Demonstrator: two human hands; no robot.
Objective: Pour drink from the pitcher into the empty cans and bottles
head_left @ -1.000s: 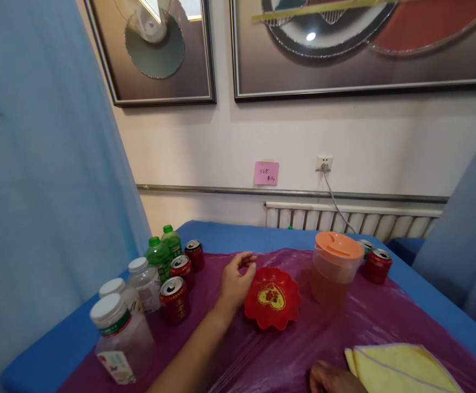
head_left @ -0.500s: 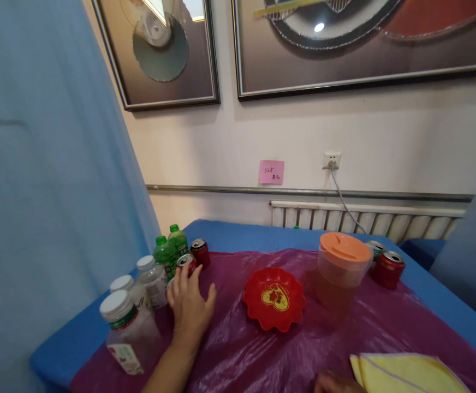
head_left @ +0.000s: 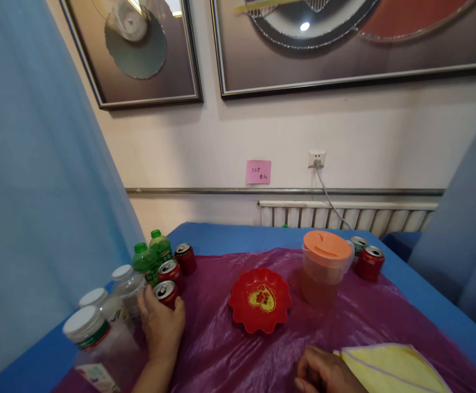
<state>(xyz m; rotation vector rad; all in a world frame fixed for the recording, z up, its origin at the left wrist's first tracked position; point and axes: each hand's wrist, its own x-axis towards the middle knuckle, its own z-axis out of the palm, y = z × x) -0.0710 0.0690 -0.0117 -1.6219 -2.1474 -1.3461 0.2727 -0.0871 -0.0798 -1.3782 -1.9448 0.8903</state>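
My left hand is around the nearest red drink can, thumb on its right side and fingers on its left. Behind that can stand a second red can and a darker red can, in a slanting row. My right hand rests at the bottom edge with curled fingers and no object showing in it. Beside it lies a folded yellow cloth. A red scalloped plate with a yellow print sits mid-table.
Left of the cans stand two green bottles and several clear jars with white lids. To the right are a pitcher with an orange lid, a red can and a green-and-white can. A purple plastic sheet covers the blue table.
My left hand has come down from above the cans to close around the nearest one. The right hand shows more fully beside the cloth. The whole view has shifted slightly.
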